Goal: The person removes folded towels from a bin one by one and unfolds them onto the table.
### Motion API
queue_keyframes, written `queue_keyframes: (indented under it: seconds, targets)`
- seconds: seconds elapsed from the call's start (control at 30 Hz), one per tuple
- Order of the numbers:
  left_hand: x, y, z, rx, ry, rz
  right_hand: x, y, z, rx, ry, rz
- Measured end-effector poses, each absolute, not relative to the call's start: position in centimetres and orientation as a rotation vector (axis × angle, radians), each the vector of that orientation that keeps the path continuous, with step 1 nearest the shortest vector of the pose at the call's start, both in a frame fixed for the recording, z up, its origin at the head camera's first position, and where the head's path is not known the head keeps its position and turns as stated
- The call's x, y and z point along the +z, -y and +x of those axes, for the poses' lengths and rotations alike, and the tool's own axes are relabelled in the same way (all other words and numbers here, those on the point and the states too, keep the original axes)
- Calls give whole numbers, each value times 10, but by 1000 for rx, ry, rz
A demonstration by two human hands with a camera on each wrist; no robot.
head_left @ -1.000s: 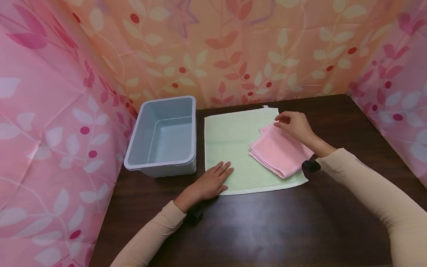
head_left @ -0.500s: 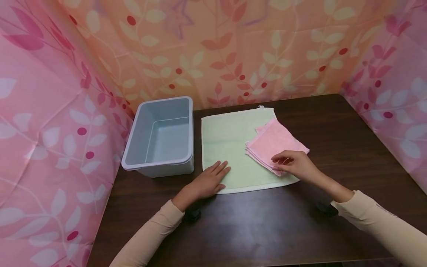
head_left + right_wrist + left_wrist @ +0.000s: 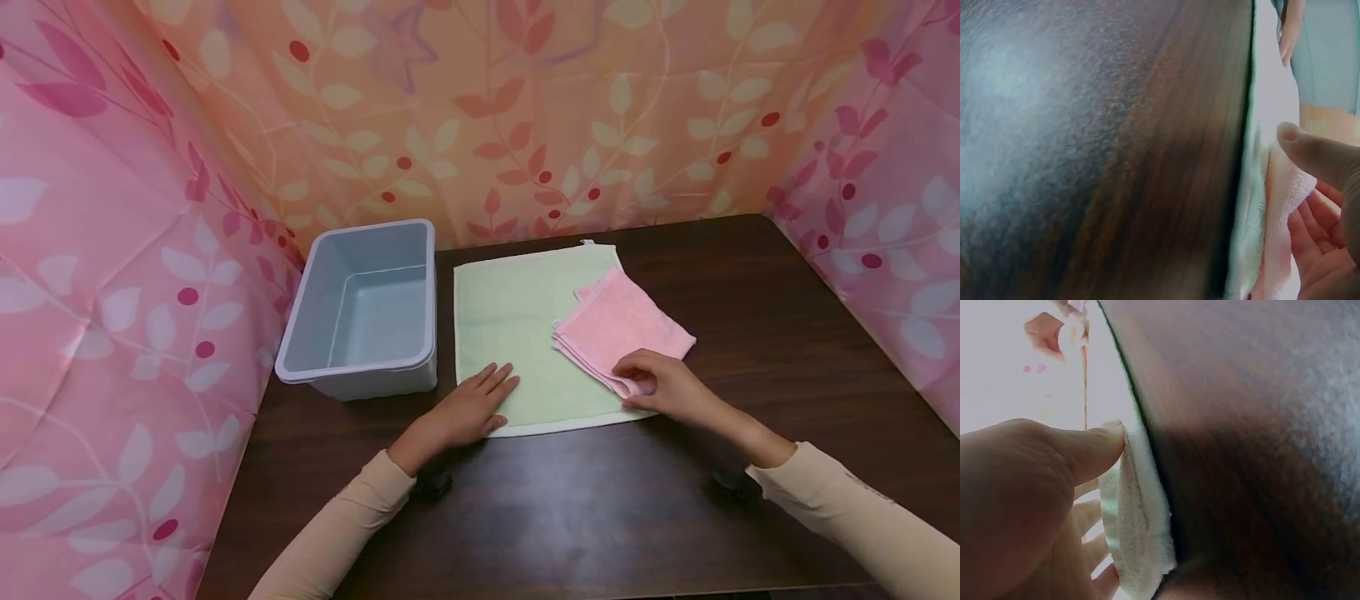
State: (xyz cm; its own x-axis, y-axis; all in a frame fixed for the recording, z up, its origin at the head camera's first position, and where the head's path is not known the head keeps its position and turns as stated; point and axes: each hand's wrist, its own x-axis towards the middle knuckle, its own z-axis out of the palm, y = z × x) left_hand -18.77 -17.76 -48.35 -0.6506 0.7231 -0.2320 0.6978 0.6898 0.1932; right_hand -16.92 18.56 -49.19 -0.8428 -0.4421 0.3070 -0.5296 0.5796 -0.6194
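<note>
A pink cloth (image 3: pixel 626 312), folded in layers, lies at an angle on the right part of a pale green towel (image 3: pixel 510 325). My right hand (image 3: pixel 667 387) is at the near corner of the pink cloth, fingers bent over it. In the right wrist view, the thumb (image 3: pixel 1316 150) stands apart from the fingers, with the cloth's edge (image 3: pixel 1285 200) between them. My left hand (image 3: pixel 468 410) rests flat, fingers spread, on the towel's near left corner. The left wrist view shows its thumb (image 3: pixel 1100 447) on the towel's white edge (image 3: pixel 1141 481).
A grey-blue plastic tub (image 3: pixel 382 325) stands left of the towel, with nothing visible inside. Everything lies on a dark wooden table (image 3: pixel 555 508). Leaf-patterned curtains (image 3: pixel 525 125) close off the back and both sides.
My right hand has come from the far corner of the pink cloth to its near corner, and its fingers have lowered around that corner. My left hand has stayed on the towel.
</note>
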Motion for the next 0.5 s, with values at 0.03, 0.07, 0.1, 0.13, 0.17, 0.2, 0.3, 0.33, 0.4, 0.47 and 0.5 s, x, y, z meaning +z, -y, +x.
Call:
queue_keyframes:
  seconds: [0.03, 0.07, 0.1, 0.13, 0.17, 0.2, 0.3, 0.33, 0.4, 0.47, 0.5]
  targets:
    - [-484, 178, -188, 128, -2614, 1126, -492, -186, -170, 1108, 2676, 820]
    - [-484, 178, -188, 125, -2614, 1123, -492, -186, -170, 1098, 2667, 810]
    - [-484, 178, -188, 128, -2615, 1121, -492, -186, -170, 1096, 2661, 793]
    - [-484, 178, -188, 127, -2616, 1120, -492, -186, -170, 1095, 2655, 776]
    - [-484, 178, -188, 130, -2616, 1118, -492, -186, -171, 1094, 2651, 756]
    - [-484, 178, -188, 134, -2614, 1117, -492, -185, -171, 1092, 2650, 736]
    - [-483, 178, -188, 138, -2610, 1114, -492, -185, -170, 1096, 2659, 684]
    - [-484, 178, -188, 136, -2609, 1113, -492, -185, -170, 1096, 2664, 674]
    - [-483, 178, -188, 135, -2607, 1112, -492, -185, -170, 1094, 2670, 658]
    - [-484, 178, -188, 130, -2611, 1113, -492, -185, -169, 1096, 2674, 650]
    - [-484, 178, -188, 126, -2611, 1111, -492, -185, -169, 1092, 2675, 652]
